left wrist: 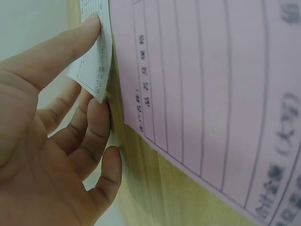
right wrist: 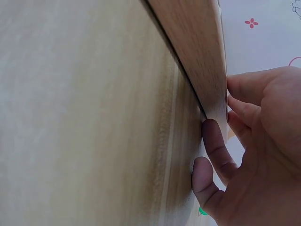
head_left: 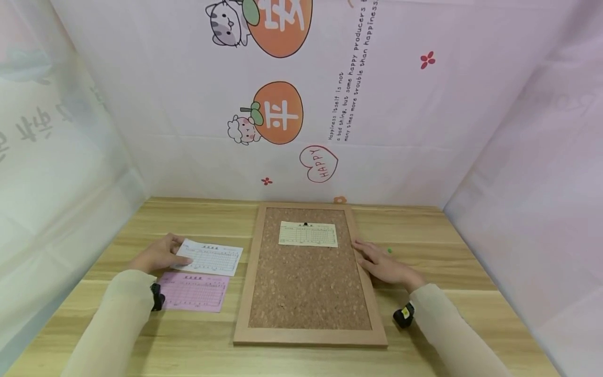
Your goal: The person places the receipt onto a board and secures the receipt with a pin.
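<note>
A cork board [head_left: 306, 283] in a wooden frame lies flat at the table's middle. A cream slip [head_left: 308, 234] is fixed near its top by a dark pin [head_left: 305, 224]. My left hand [head_left: 159, 254] pinches the left end of a white printed slip [head_left: 209, 259], with the thumb [left wrist: 70, 42] on top and the fingers [left wrist: 94, 127] below. A pink slip [head_left: 194, 291] lies flat just nearer to me. My right hand [head_left: 379, 262] rests with straight fingers against the board's right frame edge [right wrist: 197, 56].
A small green pin [head_left: 389, 251] lies on the wooden table [head_left: 438, 235] just beyond my right hand, seen also as the green pin [right wrist: 202, 211] in the right wrist view. Printed cloth walls [head_left: 188, 131] close in the table at the back and both sides.
</note>
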Tool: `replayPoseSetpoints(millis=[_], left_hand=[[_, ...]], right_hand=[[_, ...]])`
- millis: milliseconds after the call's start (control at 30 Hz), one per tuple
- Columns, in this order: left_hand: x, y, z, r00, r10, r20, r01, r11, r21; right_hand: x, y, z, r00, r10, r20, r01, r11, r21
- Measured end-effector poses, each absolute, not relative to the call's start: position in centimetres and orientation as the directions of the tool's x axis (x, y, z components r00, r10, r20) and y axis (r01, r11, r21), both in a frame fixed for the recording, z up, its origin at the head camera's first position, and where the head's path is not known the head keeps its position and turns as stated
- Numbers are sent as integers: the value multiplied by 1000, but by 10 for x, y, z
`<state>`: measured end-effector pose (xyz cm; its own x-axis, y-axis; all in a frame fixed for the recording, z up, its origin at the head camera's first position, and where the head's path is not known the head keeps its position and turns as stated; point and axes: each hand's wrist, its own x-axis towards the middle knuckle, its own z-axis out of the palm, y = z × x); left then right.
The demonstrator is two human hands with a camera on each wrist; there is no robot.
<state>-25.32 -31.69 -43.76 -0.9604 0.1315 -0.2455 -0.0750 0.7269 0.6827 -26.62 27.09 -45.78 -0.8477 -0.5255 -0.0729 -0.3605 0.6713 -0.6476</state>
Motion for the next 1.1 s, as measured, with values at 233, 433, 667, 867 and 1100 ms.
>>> replayPoseSetpoints(millis=[233,433,667,867,1100], left_hand=[[-253,-324,-442,-958,162,-238,-41,741,671],[-253,-326,-440,-965,175,-196,2,751,660],[-251,-327,-440,-963,203,-177,5,670,742],[-254,-330,-442,-972,191,-138,30,680,733],[-254,-330,-438,-979,165,-120,26,687,726]], right_hand=[[-265,270,-456,-841,-535,-83,-362,668,-650],[-265,269,-454,-840,-538,-68,-375,667,-644],[-264,269,-454,-845,-531,-68,-365,663,-654],[-264,270,-455,-845,-531,-61,-374,669,-642],[-266,271,-457,-846,-529,-65,-372,674,-638]])
